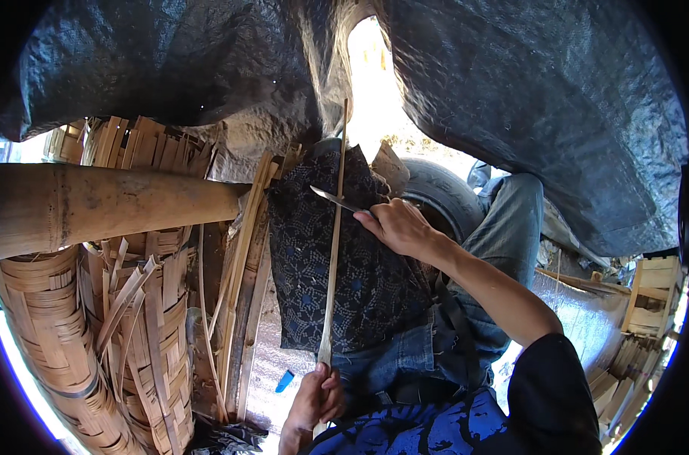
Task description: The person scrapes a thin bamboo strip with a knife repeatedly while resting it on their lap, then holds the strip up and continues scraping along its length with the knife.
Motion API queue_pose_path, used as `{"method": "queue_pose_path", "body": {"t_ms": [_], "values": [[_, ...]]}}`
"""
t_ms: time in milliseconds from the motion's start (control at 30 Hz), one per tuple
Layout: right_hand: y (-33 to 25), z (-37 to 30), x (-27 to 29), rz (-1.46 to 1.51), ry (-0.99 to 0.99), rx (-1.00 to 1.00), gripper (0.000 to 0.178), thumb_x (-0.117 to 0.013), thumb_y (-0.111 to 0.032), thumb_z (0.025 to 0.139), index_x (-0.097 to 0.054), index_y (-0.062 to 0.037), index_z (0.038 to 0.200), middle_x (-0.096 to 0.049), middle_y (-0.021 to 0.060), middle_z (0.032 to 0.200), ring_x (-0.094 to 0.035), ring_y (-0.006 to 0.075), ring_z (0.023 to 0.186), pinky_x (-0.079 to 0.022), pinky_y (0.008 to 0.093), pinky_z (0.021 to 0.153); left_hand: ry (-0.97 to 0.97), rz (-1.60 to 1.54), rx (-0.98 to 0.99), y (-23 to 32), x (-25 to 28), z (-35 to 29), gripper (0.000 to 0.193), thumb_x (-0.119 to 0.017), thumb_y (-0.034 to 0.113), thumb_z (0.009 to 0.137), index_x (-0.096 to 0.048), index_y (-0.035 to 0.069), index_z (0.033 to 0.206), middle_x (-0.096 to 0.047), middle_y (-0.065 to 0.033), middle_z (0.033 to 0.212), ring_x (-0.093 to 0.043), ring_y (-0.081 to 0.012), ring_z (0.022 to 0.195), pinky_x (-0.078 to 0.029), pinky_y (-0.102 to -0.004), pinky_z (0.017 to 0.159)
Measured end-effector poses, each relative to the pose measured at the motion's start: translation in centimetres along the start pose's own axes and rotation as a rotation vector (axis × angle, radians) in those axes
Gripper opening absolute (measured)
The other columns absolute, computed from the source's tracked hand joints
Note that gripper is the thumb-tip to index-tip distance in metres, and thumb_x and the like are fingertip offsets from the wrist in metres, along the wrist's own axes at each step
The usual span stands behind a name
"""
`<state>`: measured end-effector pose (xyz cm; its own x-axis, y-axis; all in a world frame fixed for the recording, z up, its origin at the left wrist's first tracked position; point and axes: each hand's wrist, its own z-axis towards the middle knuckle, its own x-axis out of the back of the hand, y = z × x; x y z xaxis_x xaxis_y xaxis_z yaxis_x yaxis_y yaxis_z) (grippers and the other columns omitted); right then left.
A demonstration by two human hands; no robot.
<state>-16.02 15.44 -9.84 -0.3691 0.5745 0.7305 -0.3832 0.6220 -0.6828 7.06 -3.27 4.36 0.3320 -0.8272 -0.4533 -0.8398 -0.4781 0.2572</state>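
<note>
Clasping the lower end of a long, thin, pale strip (334, 262), the left grip (309, 400) sits just below the bottom edge of the dark patterned cloth (303, 258) spread over the person's lap, its fingers curled around the strip. From there the strip runs up the cloth, nearer its left edge than its right at the bottom, leaning slightly rightward on the way, and its narrow tip reaches past the top edge; a short length also shows below the left grip. The right grip (407, 227) is clenched around the handle of a knife (328, 196), with the thumb laid along it, near the cloth's upper right corner and just right of the strip. The blade points left and slightly upward, crossing the strip in its upper part; whether the edge bites into it cannot be told. Beside the cloth's left edge lean several long slats (242, 280), and beyond them stand woven baskets (48, 326) beneath a thick round pole (117, 208). A small blue object (284, 381) lies on the ground near the cloth's lower left corner. Past the upper right corner is a black tyre (443, 186), next to a bent knee in jeans (511, 220), under a dark hanging sheet (549, 98).
</note>
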Motion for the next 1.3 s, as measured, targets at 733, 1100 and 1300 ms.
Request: {"method": "queue_pose_path", "body": {"t_ms": [733,1100,1300], "values": [[0.9,1.3,4.0,0.253,-0.163,-0.377,0.057,-0.028,-0.043,0.097,-0.04,-0.0041,0.057,-0.026,0.0056,0.045,-0.03,0.0123,0.039,-0.029,0.0371,0.041,-0.004,0.135,-0.101,2.4,0.1,3.9,0.043,-0.029,0.046,0.096,-0.034,0.014,0.068,-0.028,0.0003,0.044,-0.028,-0.0121,0.031,-0.025,-0.0244,0.033],[-0.9,-1.0,2.0,0.049,-0.079,-0.055,0.046,-0.05,-0.033,0.091,-0.05,-0.0032,0.056,-0.047,0.0166,0.045,-0.051,0.0331,0.041,-0.04,0.0407,0.044,-0.214,-0.302,0.035,6.1,-1.3,8.2,0.039,-0.029,0.044,0.096,-0.036,0.017,0.068,-0.025,0.0037,0.04,-0.019,-0.009,0.027,-0.019,-0.0225,0.032],[-0.1,-0.1,1.3,0.031,-0.111,-0.073,0.048,-0.048,-0.034,0.092,-0.05,-0.0032,0.055,-0.044,0.0157,0.042,-0.048,0.0321,0.038,-0.04,0.041,0.044,-0.087,-0.188,-0.005,5.6,-2.5,6.9,0.039,-0.03,0.044,0.096,-0.035,0.017,0.069,-0.024,0.004,0.04,-0.018,-0.0084,0.027,-0.019,-0.0222,0.033]]}}
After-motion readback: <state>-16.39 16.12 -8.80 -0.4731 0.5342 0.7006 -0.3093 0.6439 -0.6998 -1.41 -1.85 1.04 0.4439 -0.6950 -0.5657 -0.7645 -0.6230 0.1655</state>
